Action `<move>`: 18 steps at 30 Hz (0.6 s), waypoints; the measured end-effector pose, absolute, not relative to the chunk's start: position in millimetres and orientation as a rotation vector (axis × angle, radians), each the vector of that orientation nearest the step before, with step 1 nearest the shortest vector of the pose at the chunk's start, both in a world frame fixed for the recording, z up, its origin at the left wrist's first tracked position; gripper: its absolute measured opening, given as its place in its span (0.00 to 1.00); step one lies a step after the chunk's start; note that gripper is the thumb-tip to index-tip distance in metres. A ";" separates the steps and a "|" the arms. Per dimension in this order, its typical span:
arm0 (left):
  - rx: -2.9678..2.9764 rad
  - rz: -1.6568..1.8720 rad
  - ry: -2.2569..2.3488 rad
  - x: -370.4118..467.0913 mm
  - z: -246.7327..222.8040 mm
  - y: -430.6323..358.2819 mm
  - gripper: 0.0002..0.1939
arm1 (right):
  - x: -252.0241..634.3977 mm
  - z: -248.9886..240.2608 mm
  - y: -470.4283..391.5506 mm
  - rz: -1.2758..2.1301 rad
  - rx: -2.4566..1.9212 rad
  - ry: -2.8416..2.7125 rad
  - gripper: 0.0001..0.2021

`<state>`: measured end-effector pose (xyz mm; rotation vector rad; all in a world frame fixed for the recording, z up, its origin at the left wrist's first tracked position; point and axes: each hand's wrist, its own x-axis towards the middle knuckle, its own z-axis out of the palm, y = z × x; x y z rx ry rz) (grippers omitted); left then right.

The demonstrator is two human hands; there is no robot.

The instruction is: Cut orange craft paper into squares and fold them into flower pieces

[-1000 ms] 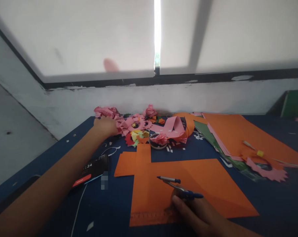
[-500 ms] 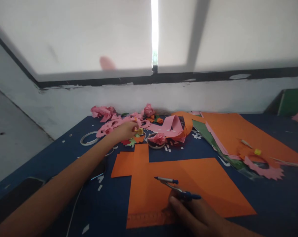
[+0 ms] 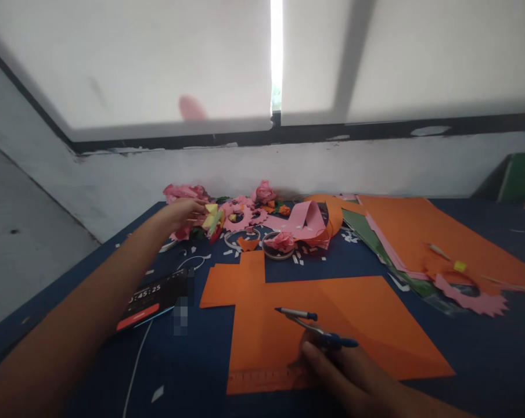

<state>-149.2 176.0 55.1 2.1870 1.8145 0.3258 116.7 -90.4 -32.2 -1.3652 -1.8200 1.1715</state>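
My left hand [image 3: 184,210] reaches to the far left part of the table, among pink paper pieces. Small yellow, green and red paper cutouts [image 3: 214,220] stick out at its fingertips and seem gripped there, though blur hides the exact hold. My right hand [image 3: 338,363] is closed around a drawing compass [image 3: 332,341] with a blue and white pen clamped in it. It rests at the front of a large orange paper sheet [image 3: 332,307], beside a clear ruler [image 3: 262,377] lying along the sheet's near edge.
Two tape rings [image 3: 269,252] sit mid-table, one with pink crumpled paper in it. A phone [image 3: 158,296] lies beneath my left forearm. Stacked orange sheets [image 3: 402,226], a toothed pink ring [image 3: 471,296] and a curled pink strip [image 3: 306,220] lie farther right.
My left hand has moved left and slightly away, carrying the yellow, green and red cutouts off the tape ring. An orange scrap stays there. The phone's screen now shows. My right hand stays put.
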 end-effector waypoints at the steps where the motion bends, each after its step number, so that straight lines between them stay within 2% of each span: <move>1: 2.189 0.354 1.790 -151.8 60.7 173.5 0.17 | 117.1 -31.8 -90.1 1.166 -1.334 -1.843 0.23; 4: 2.236 0.472 1.753 -156.3 73.5 158.2 0.14 | 118.0 -31.7 -90.5 1.157 -1.371 -1.862 0.23; 6: 2.327 0.613 1.695 -154.4 73.2 135.5 0.17 | 118.5 -33.4 -91.1 1.172 -1.422 -1.861 0.24; 8: 2.422 0.722 1.615 -146.9 63.6 99.5 0.13 | 119.2 -36.1 -91.6 1.196 -1.417 -1.881 0.24; 14: 2.956 0.662 0.731 -110.6 12.3 -37.0 0.16 | 118.6 -41.7 -93.8 1.240 -1.464 -1.828 0.25; 18: 3.272 0.763 0.461 -102.4 -9.6 -74.1 0.13 | 117.3 -41.8 -95.3 1.237 -1.400 -1.798 0.25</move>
